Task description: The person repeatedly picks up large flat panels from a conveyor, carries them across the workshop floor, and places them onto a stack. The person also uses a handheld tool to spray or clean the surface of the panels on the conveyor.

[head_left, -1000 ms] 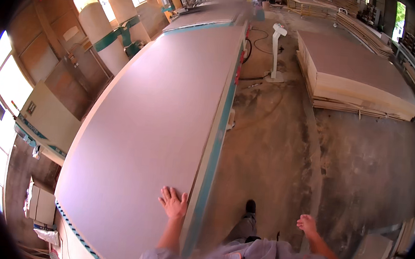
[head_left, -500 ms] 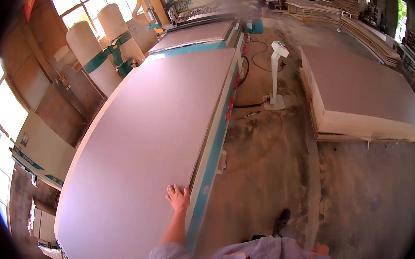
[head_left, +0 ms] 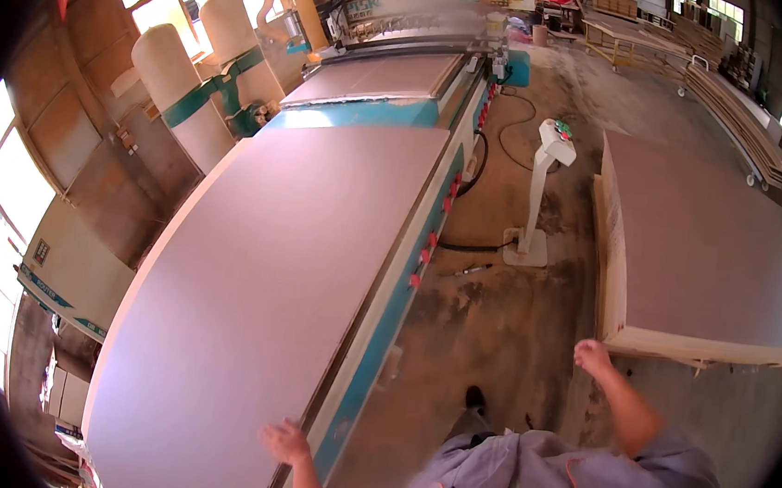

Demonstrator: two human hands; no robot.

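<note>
A long, flat brownish-pink panel (head_left: pixel 248 287) lies on the bed of a large woodworking machine on my left. My left hand (head_left: pixel 285 441) is at the panel's right edge, fingers apart and slightly blurred; whether it touches the surface I cannot tell. On the other side, my right hand (head_left: pixel 593 356) is raised in the air with its fingers curled, and nothing shows in it. It appears just off the near left corner of a thick stack of similar panels (head_left: pixel 711 253).
A white control pedestal (head_left: pixel 537 196) stands between machine and stack, with a cable on the floor. The machine's teal side rail (head_left: pixel 371 363) carries red fittings. Ahead is the machine's gantry (head_left: pixel 430 15). Dust-collector bags (head_left: pixel 168 76) stand left; a trolley of boards (head_left: pixel 736 125) is at far right.
My left hand has slid back toward me along the panel's edge. My right arm has swung up into clear view. The pedestal and stack appear nearer as my body moves forward.
</note>
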